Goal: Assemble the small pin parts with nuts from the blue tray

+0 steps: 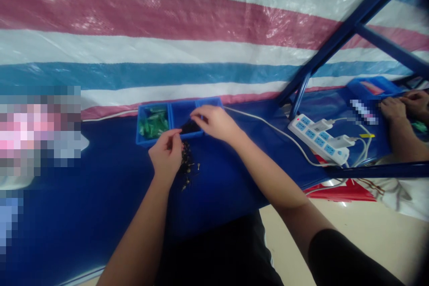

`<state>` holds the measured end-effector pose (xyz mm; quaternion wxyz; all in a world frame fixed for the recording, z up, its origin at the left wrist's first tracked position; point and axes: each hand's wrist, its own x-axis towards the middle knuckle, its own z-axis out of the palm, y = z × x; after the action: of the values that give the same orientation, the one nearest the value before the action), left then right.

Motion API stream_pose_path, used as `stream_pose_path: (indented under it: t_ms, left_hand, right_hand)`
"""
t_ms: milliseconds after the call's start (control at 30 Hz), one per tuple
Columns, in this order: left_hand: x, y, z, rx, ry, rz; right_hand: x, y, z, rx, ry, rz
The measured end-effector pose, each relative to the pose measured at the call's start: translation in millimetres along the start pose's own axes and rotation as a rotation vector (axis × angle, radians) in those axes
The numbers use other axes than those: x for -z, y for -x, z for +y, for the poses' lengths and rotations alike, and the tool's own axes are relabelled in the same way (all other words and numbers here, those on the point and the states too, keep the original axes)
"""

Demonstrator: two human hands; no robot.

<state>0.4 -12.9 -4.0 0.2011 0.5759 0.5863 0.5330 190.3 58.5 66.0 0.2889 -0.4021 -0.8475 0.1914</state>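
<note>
My left hand (pixel 166 154) is closed in a pinch in front of the blue bins (pixel 138 130); whatever its fingertips hold is too small to make out. Above the middle and right bins, my right hand (pixel 216 121) has its thumb and fingers drawn together, and its contents cannot be seen either. Green pieces (pixel 154 124), perhaps in clear wrapping, fill the left bin. Small black parts (pixel 190 127) lie at the front of the middle bin. Beside my left hand, a loose pile of small dark and brassy metal parts (pixel 188 169) rests on the blue table (pixel 221 178).
A white power strip (pixel 318 139) with plugged-in chargers lies to the right, its cable (pixel 268 124) running behind the bins. A blue metal frame (pixel 335 40) stands there. Beyond it are another person's hands (pixel 395 107) and a blue tray (pixel 372 86). A striped tarp (pixel 201 18) hangs behind.
</note>
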Motion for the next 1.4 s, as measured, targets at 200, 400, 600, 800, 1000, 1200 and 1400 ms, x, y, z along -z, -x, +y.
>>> stream_pose_path:
  t_ms: [200, 400, 600, 800, 1000, 1200, 1400]
  left_hand:
    - [-0.4, -2, -2, 0.019, -0.012, 0.055]
    - [0.6, -2, -3, -0.026, -0.088, 0.080]
    - [1.2, -2, -3, -0.036, -0.090, 0.077]
    - [0.1, -2, -3, -0.027, -0.101, 0.048]
    - [-0.1, -1, -3, -0.012, -0.092, 0.026]
    - [-0.1, 0, -1, 0.006, -0.051, -0.009]
    - [-1.6, 4, 2, -0.050, -0.001, -0.142]
  right_hand:
    - [-10, 31, -12, -0.133, 0.013, -0.380]
    - [-30, 42, -14, -0.238, 0.253, -0.388]
    - [-32, 49, -9, -0.247, 0.239, -0.385]
    - [-38, 47, -12, -0.256, 0.240, -0.392]
    - [-42, 49, -17, -0.255, 0.294, -0.382]
    - [-30, 51, -17, -0.176, -0.061, -0.191]
    - [-43, 47, -17, -0.287, -0.625, 0.156]
